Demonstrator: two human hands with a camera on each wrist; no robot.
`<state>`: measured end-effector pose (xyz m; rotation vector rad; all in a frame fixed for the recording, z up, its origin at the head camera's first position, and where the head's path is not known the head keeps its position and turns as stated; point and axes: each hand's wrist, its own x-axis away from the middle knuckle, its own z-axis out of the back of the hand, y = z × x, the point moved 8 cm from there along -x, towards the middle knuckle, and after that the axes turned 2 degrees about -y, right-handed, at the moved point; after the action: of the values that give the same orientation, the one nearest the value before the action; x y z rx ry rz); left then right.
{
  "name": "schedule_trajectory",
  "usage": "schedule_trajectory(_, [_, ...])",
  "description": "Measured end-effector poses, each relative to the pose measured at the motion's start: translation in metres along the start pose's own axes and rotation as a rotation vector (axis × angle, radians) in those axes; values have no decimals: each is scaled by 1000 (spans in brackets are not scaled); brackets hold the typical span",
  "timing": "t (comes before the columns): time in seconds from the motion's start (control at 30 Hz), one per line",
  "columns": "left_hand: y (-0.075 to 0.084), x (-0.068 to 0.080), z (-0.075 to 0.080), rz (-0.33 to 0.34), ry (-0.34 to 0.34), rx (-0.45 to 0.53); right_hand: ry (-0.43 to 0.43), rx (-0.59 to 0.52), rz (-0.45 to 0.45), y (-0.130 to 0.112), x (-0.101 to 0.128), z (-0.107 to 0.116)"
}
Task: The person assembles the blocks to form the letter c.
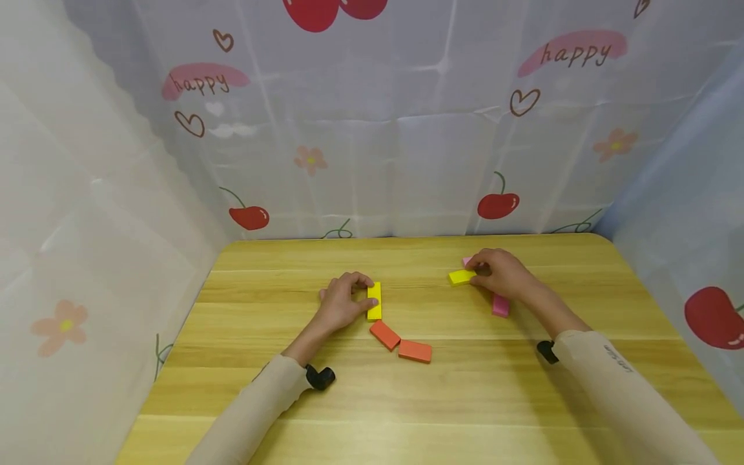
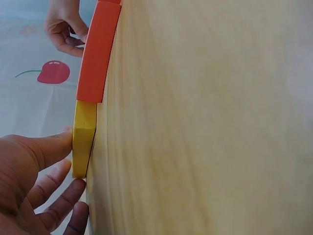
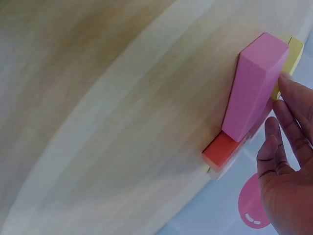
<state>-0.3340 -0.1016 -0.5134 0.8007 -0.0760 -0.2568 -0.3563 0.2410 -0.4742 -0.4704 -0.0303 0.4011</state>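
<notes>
In the head view my left hand point(image 1: 338, 303) holds a flat yellow block point(image 1: 374, 312) at the table's middle, thumb on its near part and index finger at its far end. Two orange blocks point(image 1: 385, 335) curve away from that block's near end toward the right. Farther right, my right hand point(image 1: 504, 274) pinches a second yellow block point(image 1: 460, 278) by its right end. A pink block point(image 1: 500, 305) lies just below this hand, and a paler pink one point(image 1: 467, 261) is mostly hidden behind the fingers. The right wrist view also shows a red-orange block point(image 3: 222, 152) beside the pink one.
The wooden table point(image 1: 465, 413) ends at the back against a hanging curtain point(image 1: 401, 161) printed with cherries, hearts and flowers. More curtain hangs at both sides. Black wrist devices point(image 1: 320, 378) stick out from both beige sleeves.
</notes>
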Motion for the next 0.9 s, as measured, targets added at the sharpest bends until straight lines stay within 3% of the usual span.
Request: schedule_trajectory(0.9, [2, 0, -1, -4, 4, -6, 6, 43, 55, -14, -28, -5])
